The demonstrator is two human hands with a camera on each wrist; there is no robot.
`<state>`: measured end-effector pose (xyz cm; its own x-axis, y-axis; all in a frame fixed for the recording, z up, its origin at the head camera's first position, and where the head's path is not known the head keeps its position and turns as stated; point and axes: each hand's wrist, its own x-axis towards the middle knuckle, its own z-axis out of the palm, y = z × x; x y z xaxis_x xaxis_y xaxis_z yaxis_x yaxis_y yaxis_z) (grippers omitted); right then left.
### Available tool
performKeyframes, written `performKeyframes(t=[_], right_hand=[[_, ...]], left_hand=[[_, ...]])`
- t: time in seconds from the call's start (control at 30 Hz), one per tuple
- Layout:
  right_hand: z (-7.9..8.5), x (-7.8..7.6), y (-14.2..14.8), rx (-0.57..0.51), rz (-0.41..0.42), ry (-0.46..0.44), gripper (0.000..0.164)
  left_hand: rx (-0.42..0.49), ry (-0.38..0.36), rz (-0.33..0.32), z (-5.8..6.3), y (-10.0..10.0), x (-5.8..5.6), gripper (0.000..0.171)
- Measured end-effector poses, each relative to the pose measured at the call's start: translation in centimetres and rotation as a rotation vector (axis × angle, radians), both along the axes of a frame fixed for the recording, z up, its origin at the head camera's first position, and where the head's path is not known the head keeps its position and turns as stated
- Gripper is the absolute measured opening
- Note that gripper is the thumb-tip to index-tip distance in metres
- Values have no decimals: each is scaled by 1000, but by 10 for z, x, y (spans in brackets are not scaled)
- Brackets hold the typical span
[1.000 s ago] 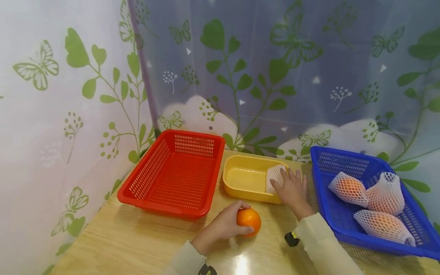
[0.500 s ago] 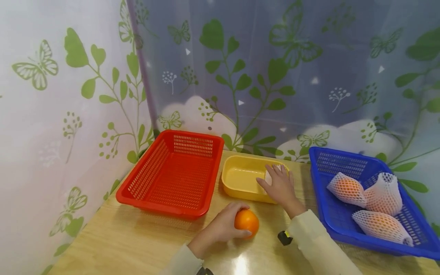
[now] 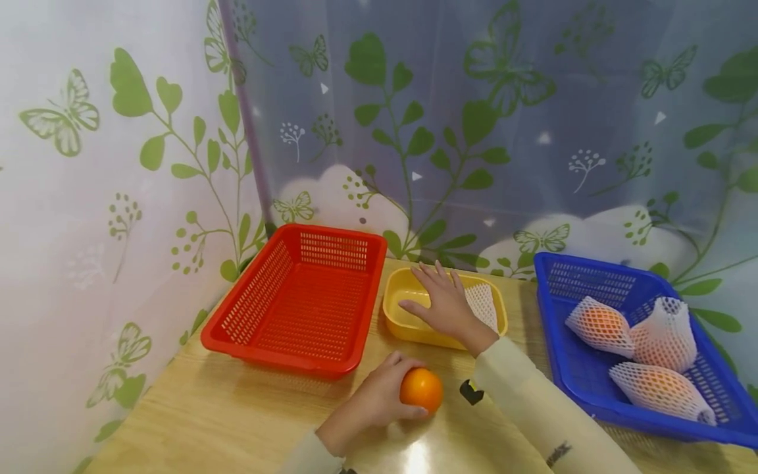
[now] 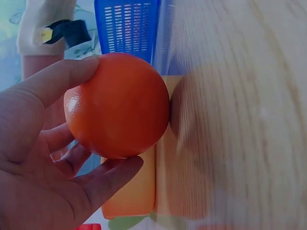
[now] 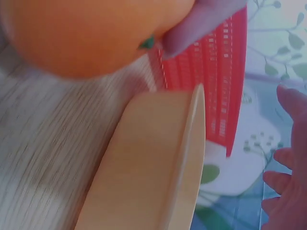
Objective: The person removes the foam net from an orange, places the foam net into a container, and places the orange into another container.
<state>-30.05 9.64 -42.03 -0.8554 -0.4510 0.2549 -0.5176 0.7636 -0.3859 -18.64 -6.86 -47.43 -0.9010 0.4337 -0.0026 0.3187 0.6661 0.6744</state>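
Glossy round orange fruit [image 3: 423,391], lower centre of the head view, gripped by the left hand [image 3: 383,392] on the pale wooden surface [image 3: 225,411]; the right hand [image 3: 447,307], spread and unladen, hangs over the yellow oblong plastic tub [image 3: 414,334]. Probably firm, slightly slippery: best cupped around its girth.

No readable text, label or number; dark mark [image 3: 558,453] on right sleeve [image 3: 539,408] too small to read.

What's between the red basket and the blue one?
The head view shows a yellow tub with a white net in it and the right hand above it. Nearer the camera, the left hand grips an orange.
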Motion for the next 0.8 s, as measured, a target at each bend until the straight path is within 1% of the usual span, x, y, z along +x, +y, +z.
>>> performKeyframes(t=[0.1, 0.27, 0.43, 0.57, 0.7, 0.8], right_hand=[[2, 0, -14, 16, 32, -11, 77], [1, 1, -37, 78, 83, -26, 81], [-2, 2, -57, 125, 136, -101, 86], [0, 1, -63, 153, 140, -163, 86], [5, 0, -64, 171, 125, -182, 86], [9, -1, -66, 191, 132, -196, 87]], left_hand=[[-1, 4, -3, 1, -1, 2, 66], [21, 12, -11, 1, -3, 6, 62], [48, 9, -23, -1, -7, 10, 60], [60, 2, -39, -1, -8, 9, 58], [80, -15, -63, 1, -10, 7, 58], [89, -24, -94, 4, -15, 8, 59]])
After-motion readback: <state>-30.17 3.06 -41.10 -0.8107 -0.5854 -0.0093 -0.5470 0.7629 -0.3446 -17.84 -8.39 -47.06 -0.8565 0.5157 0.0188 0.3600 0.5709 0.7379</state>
